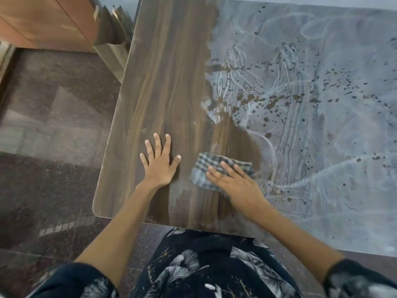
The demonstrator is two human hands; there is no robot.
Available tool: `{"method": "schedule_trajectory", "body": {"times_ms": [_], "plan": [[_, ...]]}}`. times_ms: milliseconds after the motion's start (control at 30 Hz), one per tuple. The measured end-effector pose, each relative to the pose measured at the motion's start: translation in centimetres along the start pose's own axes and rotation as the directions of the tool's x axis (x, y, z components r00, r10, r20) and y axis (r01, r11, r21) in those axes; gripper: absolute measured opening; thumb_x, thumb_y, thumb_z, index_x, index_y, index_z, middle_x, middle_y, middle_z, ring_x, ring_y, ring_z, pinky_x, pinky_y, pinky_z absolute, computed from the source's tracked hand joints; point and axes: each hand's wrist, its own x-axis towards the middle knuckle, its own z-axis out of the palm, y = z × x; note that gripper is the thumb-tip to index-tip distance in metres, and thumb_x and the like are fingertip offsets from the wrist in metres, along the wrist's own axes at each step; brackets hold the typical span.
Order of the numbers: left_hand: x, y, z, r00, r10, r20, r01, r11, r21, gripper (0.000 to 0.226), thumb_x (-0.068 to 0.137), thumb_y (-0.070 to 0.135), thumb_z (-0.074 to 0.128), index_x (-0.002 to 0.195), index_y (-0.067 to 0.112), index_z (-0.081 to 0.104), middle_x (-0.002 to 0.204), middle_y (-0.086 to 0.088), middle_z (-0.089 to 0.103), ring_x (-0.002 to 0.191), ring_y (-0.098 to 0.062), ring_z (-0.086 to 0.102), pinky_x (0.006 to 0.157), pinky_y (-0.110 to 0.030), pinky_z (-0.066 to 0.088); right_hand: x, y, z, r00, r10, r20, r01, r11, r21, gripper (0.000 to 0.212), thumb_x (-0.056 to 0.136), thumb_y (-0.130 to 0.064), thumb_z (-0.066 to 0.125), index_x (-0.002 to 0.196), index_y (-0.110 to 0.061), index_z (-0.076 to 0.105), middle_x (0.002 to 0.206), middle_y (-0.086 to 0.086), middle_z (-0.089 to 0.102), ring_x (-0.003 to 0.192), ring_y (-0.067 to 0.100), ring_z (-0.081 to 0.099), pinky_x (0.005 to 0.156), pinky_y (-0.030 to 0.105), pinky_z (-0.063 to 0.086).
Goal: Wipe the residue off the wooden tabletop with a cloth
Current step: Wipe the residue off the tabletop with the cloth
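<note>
The wooden tabletop (167, 82) shows dark bare grain on its left part. A pale grey-white residue (311, 125), streaked and dotted with brown spots, covers its right part. My right hand (238, 183) lies flat on a folded checked cloth (214, 166), pressing it to the wood near the residue's edge by the table's front. My left hand (160, 163) rests flat on the bare wood to the left of the cloth, fingers spread, holding nothing.
Dark speckled stone floor (53, 147) lies to the left of and below the table. A brown wooden cabinet (43, 20) stands at the top left. The table's rounded front-left corner (96, 211) is close to my body.
</note>
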Motion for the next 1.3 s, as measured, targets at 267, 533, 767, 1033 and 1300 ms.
{"method": "schedule_trajectory", "body": {"times_ms": [267,533,767,1033,1300], "plan": [[-0.3,-0.1,-0.1,1.000,0.006,-0.005,-0.006,1.000,-0.013,0.068,0.096,0.047,0.033,0.148,0.027,-0.007,0.154,-0.002,-0.022,0.140,-0.030,-0.023,0.110,-0.053,-0.011,7.0,2.5,-2.9,0.938,0.338,-0.075,-0.328,0.937,0.123,0.072,0.091,0.007,0.035,0.149,-0.026,0.009,0.157,-0.006,0.006,0.144,0.025,-0.005,0.116,0.042,-0.006],[-0.8,-0.1,-0.4,1.000,0.012,-0.025,-0.010,0.998,0.067,0.067,0.096,0.046,0.035,0.149,0.026,-0.002,0.156,-0.003,-0.016,0.142,-0.030,-0.016,0.112,-0.051,-0.003,1.7,3.8,-1.7,0.993,0.117,-0.024,-0.116,0.992,0.052,0.087,0.085,0.014,0.041,0.146,-0.033,-0.001,0.149,-0.018,-0.005,0.142,0.017,-0.010,0.109,0.038,-0.017],[-3.7,-0.7,1.0,0.998,0.035,-0.044,-0.030,0.995,0.099,0.060,0.099,0.039,0.031,0.149,0.023,0.003,0.156,-0.005,-0.010,0.143,-0.028,-0.011,0.113,-0.049,0.001,4.2,1.0,-2.1,0.993,0.117,-0.026,-0.116,0.993,0.031,0.085,0.081,0.017,0.038,0.149,-0.022,0.006,0.157,-0.002,0.003,0.144,0.030,-0.004,0.111,0.044,-0.011],[-4.5,-0.2,1.5,0.998,0.024,-0.057,-0.019,0.996,0.090,0.056,0.100,0.029,0.030,0.149,0.020,0.005,0.157,-0.007,-0.008,0.143,-0.031,-0.008,0.113,-0.048,0.003,-0.6,4.9,-0.7,0.995,0.096,-0.003,-0.096,0.994,0.054,0.079,0.088,0.011,0.042,0.148,-0.028,0.009,0.155,-0.010,0.007,0.144,0.024,-0.001,0.115,0.039,-0.007],[-7.2,-2.3,1.5,0.984,0.178,0.025,-0.180,0.980,0.084,0.055,0.099,0.012,0.033,0.148,0.014,0.008,0.156,-0.011,-0.006,0.143,-0.032,-0.006,0.114,-0.040,0.007,-3.2,-6.0,0.9,0.984,-0.132,0.120,0.119,0.987,0.109,0.075,0.088,0.009,0.039,0.150,-0.022,0.011,0.157,-0.003,0.002,0.143,0.026,-0.010,0.111,0.035,-0.016]]}}
